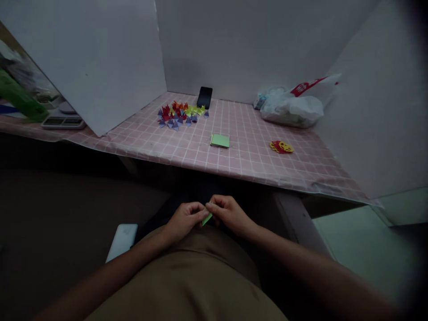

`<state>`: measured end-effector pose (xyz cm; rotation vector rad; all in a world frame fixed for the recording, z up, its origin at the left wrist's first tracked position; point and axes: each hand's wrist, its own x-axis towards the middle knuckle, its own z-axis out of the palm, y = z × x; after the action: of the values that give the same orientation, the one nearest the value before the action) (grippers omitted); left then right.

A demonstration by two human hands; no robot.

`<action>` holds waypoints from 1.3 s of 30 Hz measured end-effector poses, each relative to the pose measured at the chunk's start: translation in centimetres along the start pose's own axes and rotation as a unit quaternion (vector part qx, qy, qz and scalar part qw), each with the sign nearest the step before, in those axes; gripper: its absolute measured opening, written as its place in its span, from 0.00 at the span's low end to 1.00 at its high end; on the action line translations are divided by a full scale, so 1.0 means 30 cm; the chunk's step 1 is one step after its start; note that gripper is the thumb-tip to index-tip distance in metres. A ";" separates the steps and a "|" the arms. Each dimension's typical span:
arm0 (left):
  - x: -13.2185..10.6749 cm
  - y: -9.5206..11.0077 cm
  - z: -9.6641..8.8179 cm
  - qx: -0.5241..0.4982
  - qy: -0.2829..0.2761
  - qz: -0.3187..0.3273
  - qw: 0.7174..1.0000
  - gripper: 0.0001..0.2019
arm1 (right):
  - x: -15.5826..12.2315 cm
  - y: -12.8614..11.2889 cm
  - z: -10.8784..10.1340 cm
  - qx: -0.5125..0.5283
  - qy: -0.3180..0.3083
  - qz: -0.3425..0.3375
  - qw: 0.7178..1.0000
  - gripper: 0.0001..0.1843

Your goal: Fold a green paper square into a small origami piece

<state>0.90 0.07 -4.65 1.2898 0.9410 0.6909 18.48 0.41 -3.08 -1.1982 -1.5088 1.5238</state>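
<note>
Close to my body, below the table edge, a small folded piece of green paper (207,219) is pinched between my two hands. My left hand (185,218) is closed on its left side, thumb and fingertips pressed together. From the other side my right hand (230,214) grips it too, its thumb nearly meeting the left fingertips. The fingers cover much of the paper, so its full shape is hidden. On the table ahead lies a stack of square paper sheets (220,141), green on top. Beyond it, several small folded paper figures (175,115) in red, orange, yellow and purple sit grouped together.
A dark phone (204,97) leans near the back panel. White plastic bags (290,109) and a red and yellow bundle (281,147) are on the table's right. At left is a digital scale (63,122). A white box-like object (122,242) lies beside my left forearm.
</note>
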 end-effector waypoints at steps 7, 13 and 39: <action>-0.006 -0.002 0.021 0.023 0.030 0.007 0.999 0.09 | -0.006 0.005 0.019 0.008 0.086 0.000 0.996 0.18; -0.013 0.004 0.012 0.039 0.025 0.009 0.999 0.13 | -0.006 -0.007 0.021 0.056 0.066 0.005 0.996 0.16; -0.013 0.014 0.000 -0.033 0.170 0.065 0.983 0.10 | -0.019 0.000 0.035 0.173 0.020 0.020 0.985 0.15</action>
<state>0.74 -0.20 -4.17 1.2019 1.1048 1.0609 17.71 -0.51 -3.10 -1.0518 -1.1401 1.6930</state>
